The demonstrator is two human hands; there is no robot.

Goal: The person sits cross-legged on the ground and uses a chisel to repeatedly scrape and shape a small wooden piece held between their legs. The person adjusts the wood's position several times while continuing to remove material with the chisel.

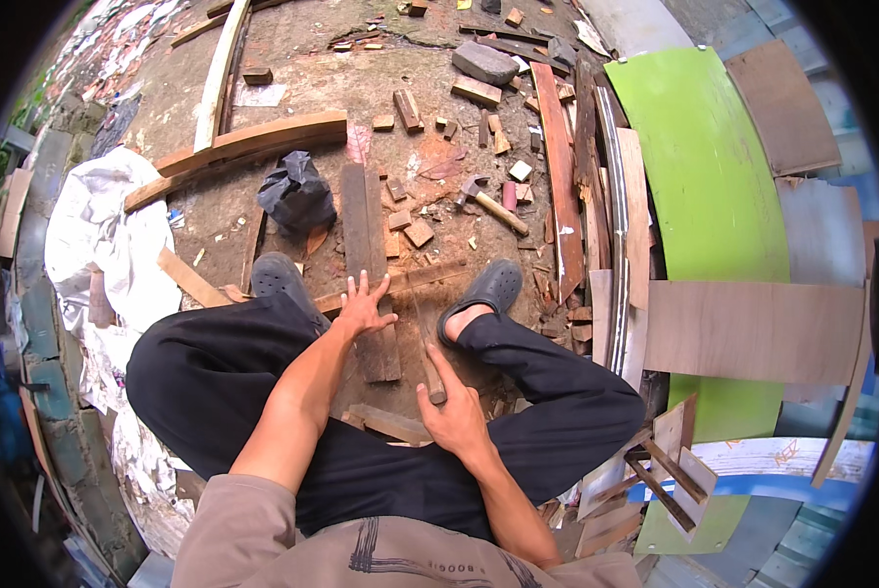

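Note:
My left hand (pixel 363 308) presses down on a thin wood strip (pixel 437 273), its fingers spread. The strip lies crosswise over a dark, weathered plank (pixel 376 358) between my feet. In my right hand (pixel 454 421) is a wooden-handled blade (pixel 426 318); the fingers wrap its round handle. The blade points away from me and meets the strip to the right of my left hand. Whether it is a knife or a saw I cannot make out. Beyond my right foot lies a claw hammer (pixel 498 209) with a wooden handle.
Small wood offcuts (pixel 419 233) litter the ground ahead. A black plastic bag (pixel 299 192) sits ahead of my left foot, with a white sack (pixel 106 225) farther left. Long boards (pixel 557 186) and a green panel (pixel 699 167) line the right side. A stone block (pixel 485 63) lies far ahead.

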